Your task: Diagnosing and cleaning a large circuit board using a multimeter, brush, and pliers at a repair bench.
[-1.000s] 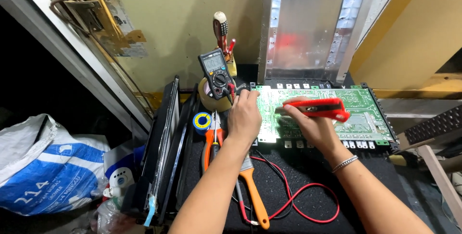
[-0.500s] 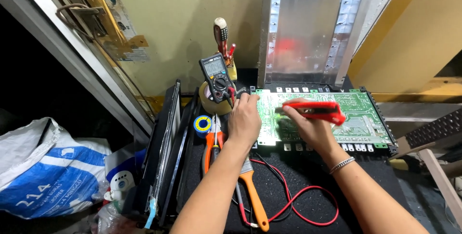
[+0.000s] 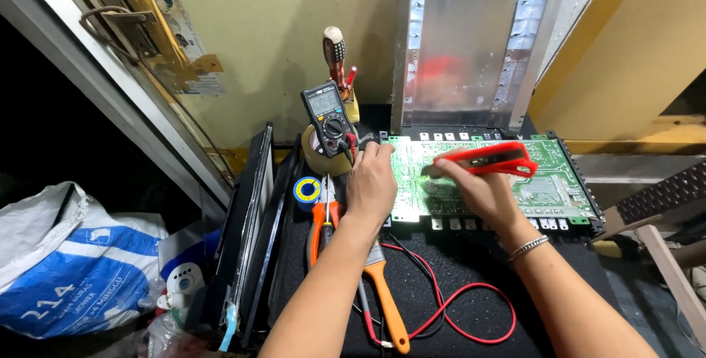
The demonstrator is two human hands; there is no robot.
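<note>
A green circuit board (image 3: 544, 189) lies flat on a black mat (image 3: 456, 306), in front of an upright metal panel (image 3: 463, 41). The right hand (image 3: 471, 189) closes around a red tool (image 3: 485, 159), its tip held over the board's middle. The left hand (image 3: 371, 185) rests palm down on the board's left edge, fingers loosely curled, gripping nothing. Left of the board stands a multimeter (image 3: 329, 117) on a tape roll (image 3: 323, 159). Near the board's front left corner lie orange pliers (image 3: 318, 225) and an orange-handled brush (image 3: 386, 295). Red wire (image 3: 471, 295) loops in front of the board.
</note>
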